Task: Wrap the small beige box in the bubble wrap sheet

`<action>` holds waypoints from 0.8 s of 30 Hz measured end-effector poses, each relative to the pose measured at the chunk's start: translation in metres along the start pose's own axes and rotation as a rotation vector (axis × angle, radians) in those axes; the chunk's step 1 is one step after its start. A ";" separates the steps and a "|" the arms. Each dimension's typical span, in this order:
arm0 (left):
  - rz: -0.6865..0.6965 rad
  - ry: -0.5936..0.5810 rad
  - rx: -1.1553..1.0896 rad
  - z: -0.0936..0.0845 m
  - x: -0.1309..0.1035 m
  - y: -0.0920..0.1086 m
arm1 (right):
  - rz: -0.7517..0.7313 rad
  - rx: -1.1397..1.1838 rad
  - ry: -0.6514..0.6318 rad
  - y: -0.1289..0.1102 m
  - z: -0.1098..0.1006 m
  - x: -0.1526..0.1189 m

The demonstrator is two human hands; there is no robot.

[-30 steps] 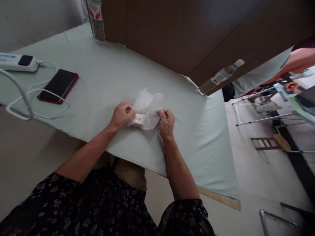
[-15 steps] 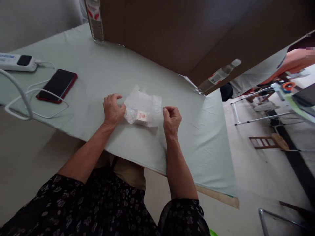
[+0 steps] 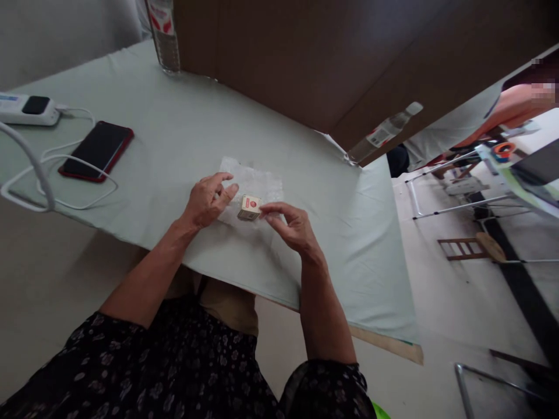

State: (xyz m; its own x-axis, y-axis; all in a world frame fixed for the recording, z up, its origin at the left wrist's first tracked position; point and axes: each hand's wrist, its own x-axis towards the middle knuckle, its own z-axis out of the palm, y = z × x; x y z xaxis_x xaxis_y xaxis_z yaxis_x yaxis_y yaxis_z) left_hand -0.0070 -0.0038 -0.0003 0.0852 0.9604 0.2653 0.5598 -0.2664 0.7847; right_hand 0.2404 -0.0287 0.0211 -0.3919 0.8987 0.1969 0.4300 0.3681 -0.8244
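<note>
On the table (image 3: 174, 139): 2 hands working at a small box (image 3: 249, 207).
Left hand (image 3: 207, 201) is pressing the clear wrapper (image 3: 257, 181) flat, fingers loose; right hand (image 3: 292, 226) is touching the box with extended fingertips, gripping nothing.

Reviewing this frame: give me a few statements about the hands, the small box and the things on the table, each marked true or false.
1. The small box sits on the clear plastic sheet. True.
2. The right hand is closed in a fist around the box. False: its fingers are stretched out, fingertips at the side of the box.
3. The left hand rests on the sheet to the left of the box. True.
4. The phone lies between the two hands. False: it lies far to the left, near the white cable.
5. A bottle stands at the far edge of the table. True.
</note>
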 end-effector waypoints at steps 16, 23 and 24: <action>0.226 -0.463 0.486 0.000 -0.023 0.009 | 0.013 -0.513 -0.050 0.013 0.029 0.024; 0.187 -0.500 0.518 0.006 -0.008 0.000 | 0.082 -0.471 0.259 0.051 -0.023 0.002; 0.185 -0.494 0.513 0.006 -0.004 -0.003 | 0.125 -0.477 0.289 0.059 -0.034 -0.004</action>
State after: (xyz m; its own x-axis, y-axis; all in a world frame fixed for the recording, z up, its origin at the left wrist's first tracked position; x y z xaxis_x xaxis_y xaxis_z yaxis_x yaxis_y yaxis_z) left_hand -0.0038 -0.0063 -0.0067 0.5094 0.8605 -0.0104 0.8053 -0.4723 0.3584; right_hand 0.2948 -0.0025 -0.0107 -0.1053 0.9462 0.3059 0.8046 0.2619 -0.5329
